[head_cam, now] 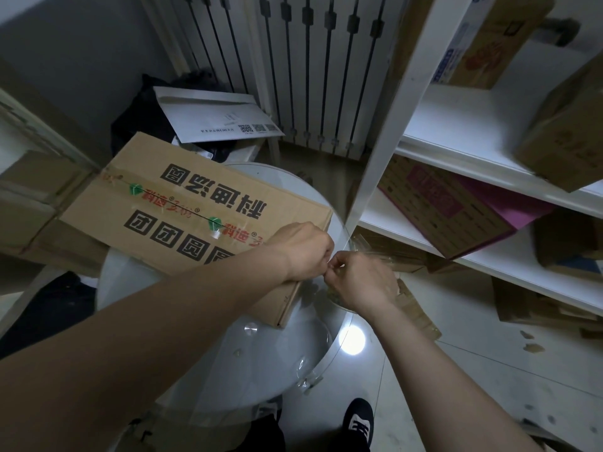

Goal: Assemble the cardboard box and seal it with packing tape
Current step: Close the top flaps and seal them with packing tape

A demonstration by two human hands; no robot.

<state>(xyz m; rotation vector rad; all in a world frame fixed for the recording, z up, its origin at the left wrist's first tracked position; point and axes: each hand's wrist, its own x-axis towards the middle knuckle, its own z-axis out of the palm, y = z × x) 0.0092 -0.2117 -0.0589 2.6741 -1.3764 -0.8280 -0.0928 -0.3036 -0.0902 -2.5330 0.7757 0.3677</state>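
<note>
A brown cardboard box [182, 203] with black characters lies on a round glass table [261, 353], its top flaps folded down, clear printed tape along the seam. My left hand [305, 249] hovers over the box's near right corner, fingers curled. Touching it at the fingertips, my right hand [359, 282] holds a roll of clear packing tape [365, 252], mostly hidden under the hand. Both hands pinch the tape's end between them.
A white shelf unit [463, 148] with several cardboard boxes stands at the right, its post close to my hands. A white envelope [215, 115] lies behind the box before a radiator. Flattened cardboard scraps [417, 311] lie on the floor. My shoe [359, 419] is below.
</note>
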